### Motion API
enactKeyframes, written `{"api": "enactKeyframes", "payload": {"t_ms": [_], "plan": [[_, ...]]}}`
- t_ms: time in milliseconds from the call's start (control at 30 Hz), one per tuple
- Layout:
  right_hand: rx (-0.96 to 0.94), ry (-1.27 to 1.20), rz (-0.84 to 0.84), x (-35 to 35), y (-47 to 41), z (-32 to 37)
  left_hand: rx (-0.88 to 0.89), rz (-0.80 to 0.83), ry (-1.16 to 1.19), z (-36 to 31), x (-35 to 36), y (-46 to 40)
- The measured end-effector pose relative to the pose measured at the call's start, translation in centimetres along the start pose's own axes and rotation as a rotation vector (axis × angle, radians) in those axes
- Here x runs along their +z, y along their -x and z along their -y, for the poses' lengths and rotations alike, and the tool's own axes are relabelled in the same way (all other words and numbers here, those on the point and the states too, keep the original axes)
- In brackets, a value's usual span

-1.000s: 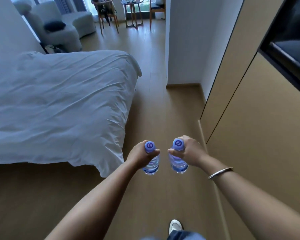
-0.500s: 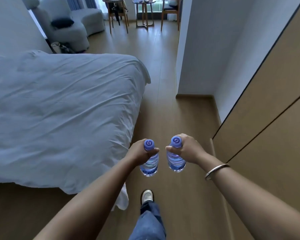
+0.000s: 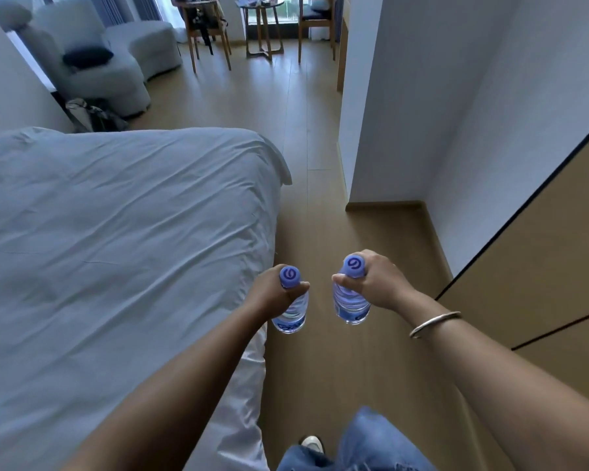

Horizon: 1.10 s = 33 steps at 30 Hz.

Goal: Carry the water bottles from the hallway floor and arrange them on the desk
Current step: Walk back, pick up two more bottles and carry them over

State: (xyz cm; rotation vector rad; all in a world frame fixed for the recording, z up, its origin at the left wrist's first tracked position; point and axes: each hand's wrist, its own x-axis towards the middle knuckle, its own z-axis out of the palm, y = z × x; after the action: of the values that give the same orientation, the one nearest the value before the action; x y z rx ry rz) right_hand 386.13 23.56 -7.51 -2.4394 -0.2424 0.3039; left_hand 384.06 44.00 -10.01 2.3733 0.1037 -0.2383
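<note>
head view: we hold one water bottle in each grip, left hand (image 3: pixel 273 294) wrapped round the neck of the left bottle (image 3: pixel 291 312), right hand (image 3: pixel 376 283) wrapped round the right bottle (image 3: pixel 351 300). both hang upright over the floor (image 3: pixel 320 368), beside the bed's right edge (image 3: pixel 252 232). no desk shows. held only near the caps, a bottle could slip, or knock the bed corner in this narrow gap.
</note>
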Motion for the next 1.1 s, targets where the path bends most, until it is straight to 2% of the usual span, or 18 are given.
{"api": "enactKeyframes", "payload": {"t_ms": [267, 567, 800, 1100], "plan": [[-0.017, -0.032, 0.016, -0.9, -11.6, -0.8, -0.005, 0.045, -0.042, -0.7, -1.6, -11.3], [-0.074, 0.025, 0.063, -5.7, -29.9, -3.1, -0.015, 0.067, -0.126, -3.9, -3.2, -29.3], [-0.099, 0.08, 0.061, -10.4, -42.4, -3.9, -0.038, 0.01, -0.084, -6.2, -5.5, -42.1], [-0.121, 0.11, 0.07, -13.1, -57.2, -4.4, -0.031, 0.024, -0.11, -6.7, -8.3, -56.8]]}}
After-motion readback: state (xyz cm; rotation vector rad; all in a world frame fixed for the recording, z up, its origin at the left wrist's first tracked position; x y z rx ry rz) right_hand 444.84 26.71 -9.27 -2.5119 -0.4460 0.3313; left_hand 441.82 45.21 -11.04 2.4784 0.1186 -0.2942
